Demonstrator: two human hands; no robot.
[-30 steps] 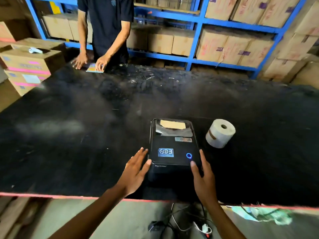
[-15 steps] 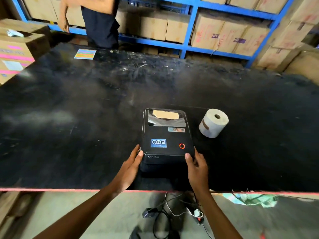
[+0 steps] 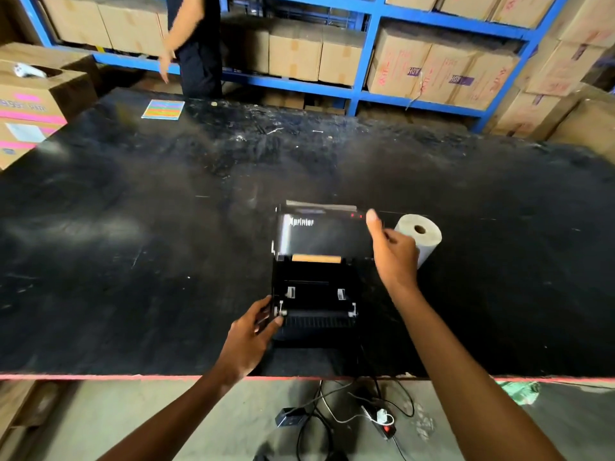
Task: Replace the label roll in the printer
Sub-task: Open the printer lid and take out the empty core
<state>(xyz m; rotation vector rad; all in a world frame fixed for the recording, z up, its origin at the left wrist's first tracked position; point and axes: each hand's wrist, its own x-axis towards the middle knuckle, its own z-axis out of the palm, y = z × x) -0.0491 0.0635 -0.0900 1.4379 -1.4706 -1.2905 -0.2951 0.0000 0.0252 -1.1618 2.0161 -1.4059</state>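
A black label printer (image 3: 316, 304) stands near the front edge of the black table (image 3: 133, 244). Its lid (image 3: 324, 232) is swung up and back, and a brown cardboard core (image 3: 316, 259) shows at the back of the open bay. My left hand (image 3: 253, 334) grips the printer's front left corner. My right hand (image 3: 392, 251) is at the lid's right edge, thumb up against it, fingers curled. A white label roll (image 3: 424, 236) lies on the table just right of the printer, partly behind my right hand.
A person in dark clothes (image 3: 196, 44) stands at the table's far side near a striped card (image 3: 163, 109). Cardboard boxes (image 3: 30, 104) sit at the far left, blue shelving (image 3: 366, 48) with boxes behind. Cables and a power strip (image 3: 382, 422) lie on the floor below.
The printer lid was shut with both my hands at its front corners; now it is raised, with my right hand up at its right edge. The person opposite has turned away from the table.
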